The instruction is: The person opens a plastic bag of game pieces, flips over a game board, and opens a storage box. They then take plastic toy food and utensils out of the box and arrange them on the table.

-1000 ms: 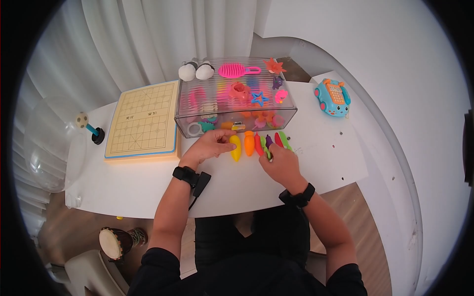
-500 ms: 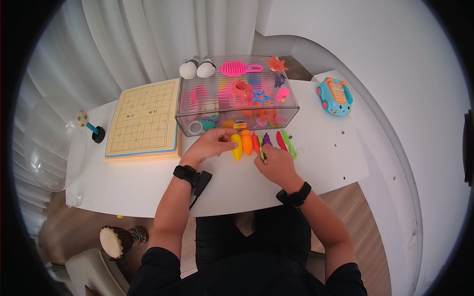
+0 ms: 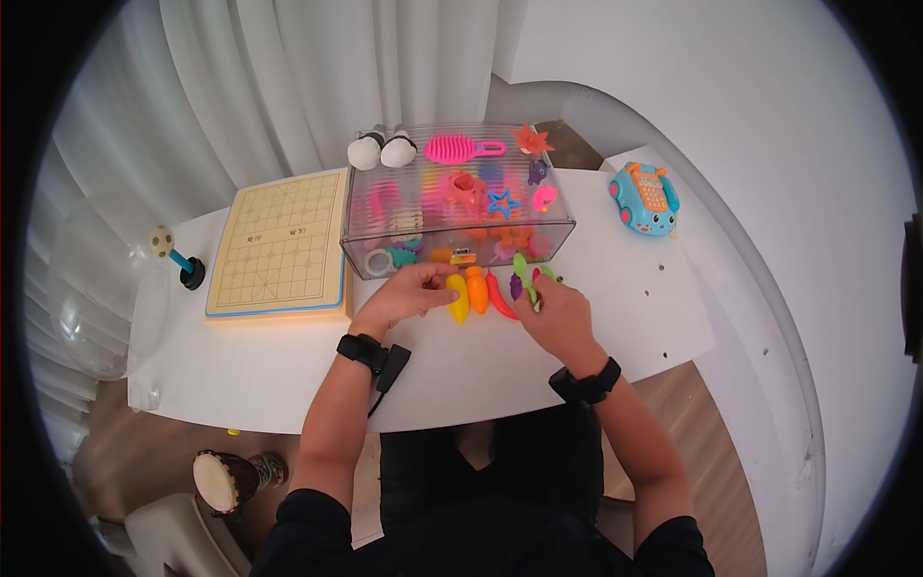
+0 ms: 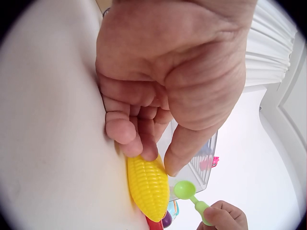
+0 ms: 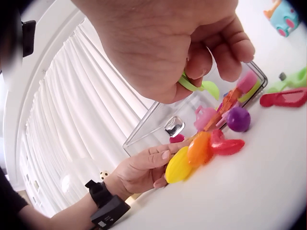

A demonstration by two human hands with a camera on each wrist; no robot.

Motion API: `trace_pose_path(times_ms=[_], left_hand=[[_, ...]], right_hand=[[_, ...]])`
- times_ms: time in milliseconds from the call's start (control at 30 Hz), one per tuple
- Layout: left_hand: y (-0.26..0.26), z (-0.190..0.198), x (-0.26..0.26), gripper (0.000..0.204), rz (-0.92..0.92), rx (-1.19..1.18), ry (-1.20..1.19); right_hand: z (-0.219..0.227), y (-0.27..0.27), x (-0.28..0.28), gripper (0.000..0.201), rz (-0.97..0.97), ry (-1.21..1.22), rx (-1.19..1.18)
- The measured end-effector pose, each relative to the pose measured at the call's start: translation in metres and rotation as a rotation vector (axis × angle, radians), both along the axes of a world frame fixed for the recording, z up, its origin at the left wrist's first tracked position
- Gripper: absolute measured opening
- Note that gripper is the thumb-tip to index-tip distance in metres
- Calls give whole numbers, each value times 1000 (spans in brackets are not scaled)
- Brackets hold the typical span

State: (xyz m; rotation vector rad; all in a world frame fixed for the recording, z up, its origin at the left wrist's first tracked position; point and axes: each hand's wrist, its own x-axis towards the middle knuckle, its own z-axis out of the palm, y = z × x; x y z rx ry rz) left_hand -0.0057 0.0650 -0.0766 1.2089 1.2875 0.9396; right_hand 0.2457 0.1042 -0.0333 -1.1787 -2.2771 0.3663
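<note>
My left hand (image 3: 404,293) pinches the top of a yellow toy corn (image 3: 459,300) lying on the white table; fingertips and thumb sit at its end (image 4: 148,189). My right hand (image 3: 561,319) holds a small light-green spoon (image 4: 184,190) by its handle, bowl outward, above the row of toys. Beside the corn lie an orange toy (image 3: 477,290), a red toy (image 3: 499,299) and a purple toy (image 3: 516,288). A red piece (image 5: 283,98) and a green piece (image 5: 292,82) rest farther right, partly hidden by my right hand in the head view.
Behind the toys stands a clear box (image 3: 370,229) with toys inside and on its lid. To the left are a board (image 3: 279,245), a ball on a stand (image 3: 183,263) and a clear dome. A toy phone (image 3: 646,199) sits at the right.
My right hand has moved slightly right with the spoon, whose bowl now points away over the purple toy. My left hand stays at the corn. The head view has tilted a little.
</note>
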Motion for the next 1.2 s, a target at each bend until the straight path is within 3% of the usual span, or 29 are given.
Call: trace_pose_path(times_ms=[367,767,1200], left_hand=[[-1,5,2,46,2,2,-14],[0,2,0,46,5,-20,-3],[-1,3,1,47,8,-15,-23]], right_hand=[[-15,6,25,20,-1,-147,-41],[-21,0,7,22,88,-121,-38],[-19,2,13,23,26,-50,14]])
